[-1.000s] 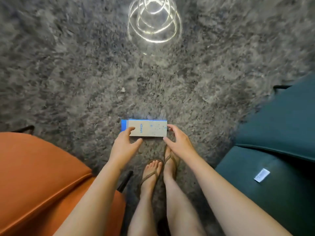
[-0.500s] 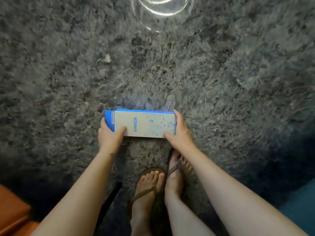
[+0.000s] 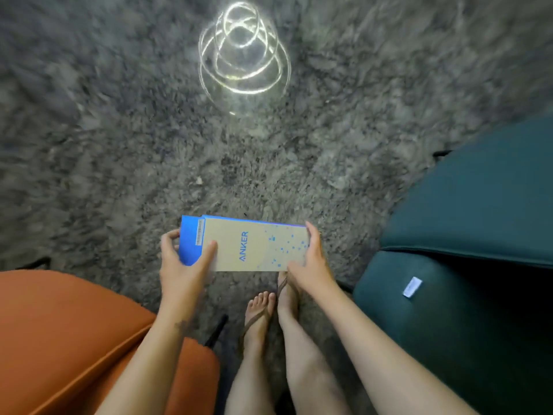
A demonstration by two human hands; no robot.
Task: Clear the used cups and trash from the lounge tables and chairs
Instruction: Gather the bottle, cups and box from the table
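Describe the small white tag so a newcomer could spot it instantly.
Start at the teal armchair on the right edge of the shaggy grey rug. On its dark lower cushion lies the white tag, a small tilted rectangle. It is the only pale thing on that chair, apart from the held Anker box.

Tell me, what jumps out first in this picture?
A flat beige and blue cardboard box printed ANKER sits at the centre, held by its ends between the left hand and right hand above a shaggy grey rug. An orange upholstered chair fills the lower left and a teal upholstered chair the right. Bright looping rings of light glow near the top.
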